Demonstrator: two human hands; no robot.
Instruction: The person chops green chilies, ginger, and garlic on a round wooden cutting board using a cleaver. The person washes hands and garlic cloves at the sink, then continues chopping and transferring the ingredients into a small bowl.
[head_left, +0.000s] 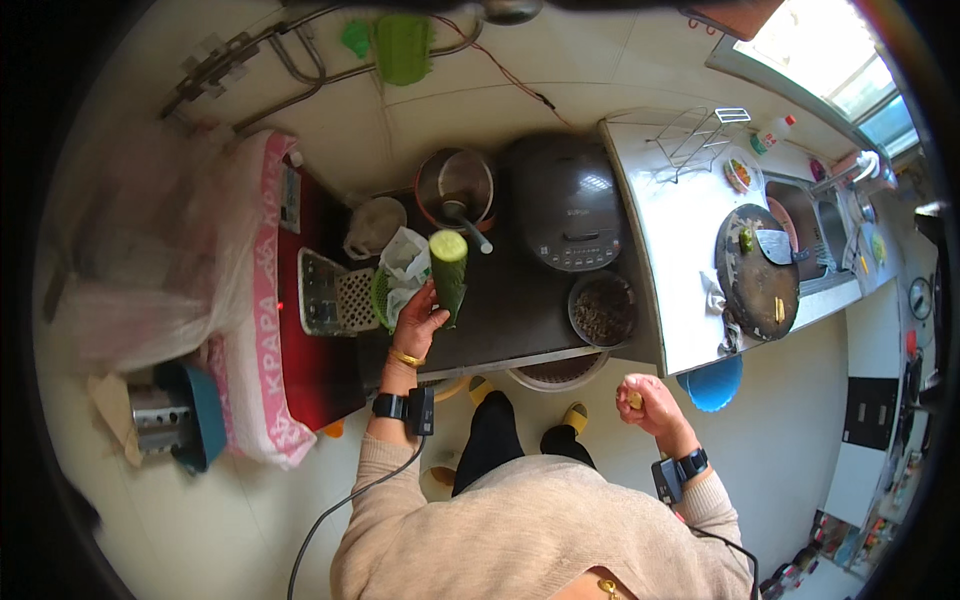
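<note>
My left hand (418, 321) grips a thick dark-green cucumber-like vegetable (451, 281) by its lower part. Its cut, pale-green face points up and away from me. Just behind that hand sit a green plastic basket (381, 298) and a crumpled white plastic bag (406, 259). My right hand (651, 405) is closed around a small yellowish piece (635, 400), perhaps ginger, in front of the counter's edge. Most of the piece is hidden by the fingers. To the right, a round chopping board (750, 289) bears a cleaver (774, 246), a green pepper-like piece (746, 239) and yellowish strips (779, 310).
A black Supor cooker (564, 202) stands beside a pot with a ladle (454, 187). A bowl of dark dried food (602, 308) sits near the dark counter's front edge. Further right are a wire rack (694, 146) and a sink (796, 206). A blue basin (712, 384) is below the counter.
</note>
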